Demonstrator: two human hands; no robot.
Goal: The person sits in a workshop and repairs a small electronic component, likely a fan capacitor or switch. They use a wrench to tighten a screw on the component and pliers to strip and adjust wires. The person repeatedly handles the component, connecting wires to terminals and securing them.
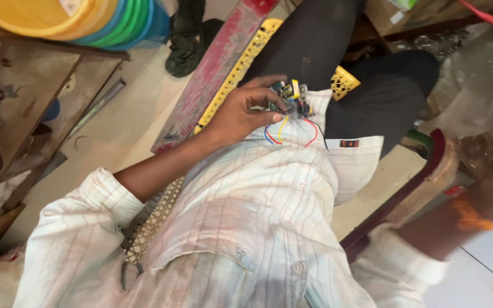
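Left hand: the left hand (pixel 241 114) is stretched out over the lap, its fingers curled round a small circuit board (pixel 290 98); the board is pinched between thumb and fingertips, seemingly so that its component side is turned up towards the eyes.
Circuit board: a small board crowded with parts, a yellow block among them, is held just above the hem of the shirt and against the fingertips of the left hand; it is carried clear of any surface, so it is borne by the grip alone.
Wires: red, blue and yellow wires (pixel 292 134) hang loose from the board, just below the left hand, and lie slack on the pale striped shirt (pixel 258 205); nothing is seen to be attached at their free ends.
Right hand: only the right forearm (pixel 457 222), with an orange band at the wrist, is seen at the far right edge; the hand itself is cut off by the frame, so its state cannot be told.
Seat: a yellow perforated plastic seat (pixel 232 71) is seen beyond and beneath the left hand, the dark trousers (pixel 326 40) resting on it.
Left of the hand: well apart, a wooden shelf frame (pixel 35 91) is seen, with stacked coloured plastic tubs (pixel 87 17) above it.
Right of the hand: a dark red curved chair arm (pixel 429 165) is seen near the right forearm.
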